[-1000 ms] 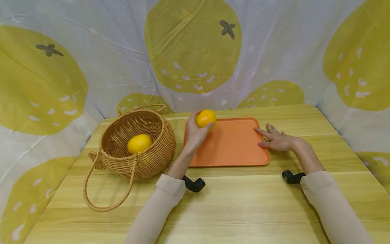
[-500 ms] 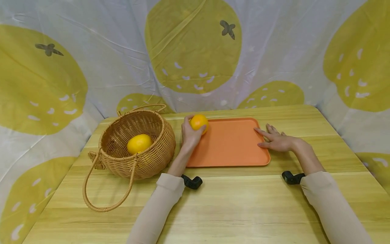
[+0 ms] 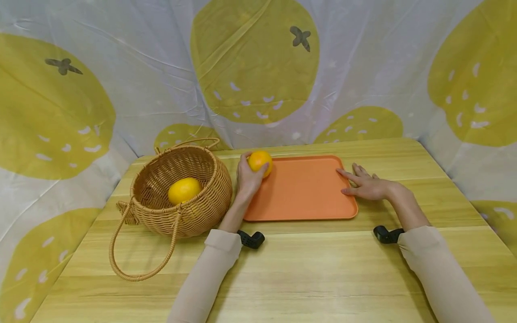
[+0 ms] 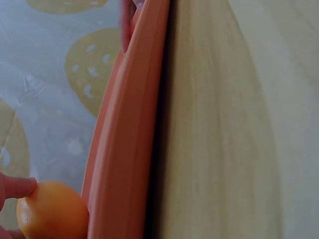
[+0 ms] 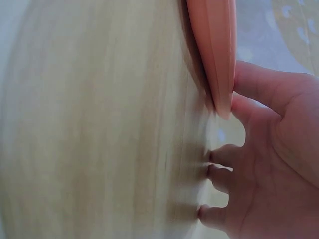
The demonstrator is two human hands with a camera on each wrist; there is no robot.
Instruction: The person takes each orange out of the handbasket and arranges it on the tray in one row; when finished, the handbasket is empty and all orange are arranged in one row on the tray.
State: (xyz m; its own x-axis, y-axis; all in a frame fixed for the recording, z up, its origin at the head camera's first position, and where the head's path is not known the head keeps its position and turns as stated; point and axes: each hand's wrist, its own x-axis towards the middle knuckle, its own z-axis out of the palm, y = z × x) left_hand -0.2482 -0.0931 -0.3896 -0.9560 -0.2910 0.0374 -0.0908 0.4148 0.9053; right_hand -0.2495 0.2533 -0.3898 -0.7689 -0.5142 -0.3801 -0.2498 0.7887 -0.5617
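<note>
My left hand (image 3: 249, 177) grips an orange (image 3: 261, 162) over the left end of a flat orange-coloured tray (image 3: 303, 193). In the left wrist view the orange (image 4: 52, 211) shows behind the tray's raised rim (image 4: 127, 124), with a finger on top of it; whether it touches the tray I cannot tell. My right hand (image 3: 368, 186) lies at the tray's right edge with its fingers spread. From the right wrist, the thumb of that hand (image 5: 279, 129) is against the tray's corner, and other fingertips meet the table.
Left of the tray stands a round wicker basket (image 3: 216, 197) holding a yellow-orange fruit (image 3: 185, 190). One basket handle (image 3: 141, 277) hangs out toward the front; the other lies at the back. A fruit-patterned cloth (image 3: 355, 67) borders the wooden table (image 3: 315, 278) behind and at the sides.
My left hand has moved left and slightly toward me with the orange, from further in over the tray to its left end. My right hand, the tray and the basket stay put.
</note>
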